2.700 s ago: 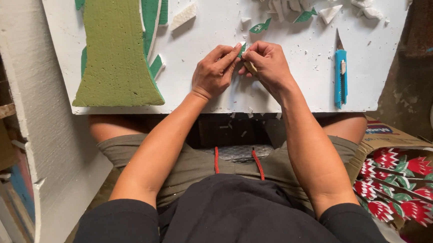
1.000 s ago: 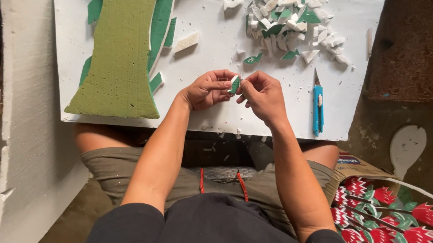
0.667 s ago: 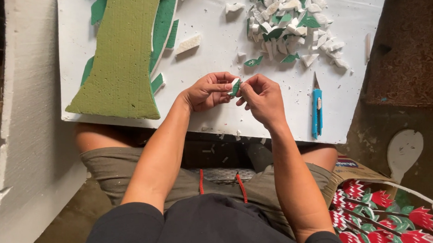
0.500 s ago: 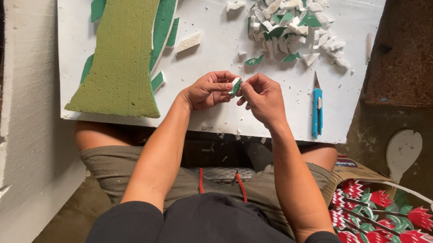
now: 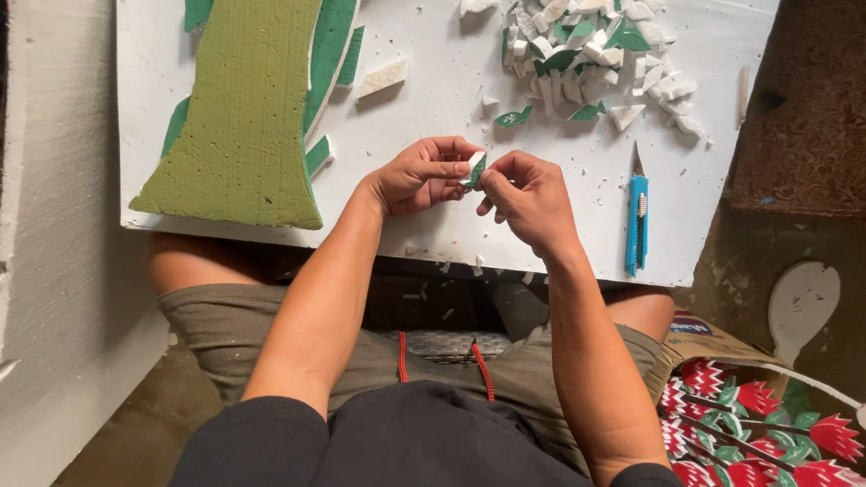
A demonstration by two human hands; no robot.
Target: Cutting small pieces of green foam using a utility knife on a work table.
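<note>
Small green-and-white foam scrap (image 5: 474, 169) sits pinched between both hands above the desk (image 5: 424, 94) near edge; left hand (image 5: 419, 174) and right hand (image 5: 528, 196) equally close, long axis tilted upright.

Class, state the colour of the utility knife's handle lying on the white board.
Blue utility knife, seen in the head view.

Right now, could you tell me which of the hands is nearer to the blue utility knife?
The right hand: the blue utility knife lies just beside it, while the left hand is farther across.
</note>
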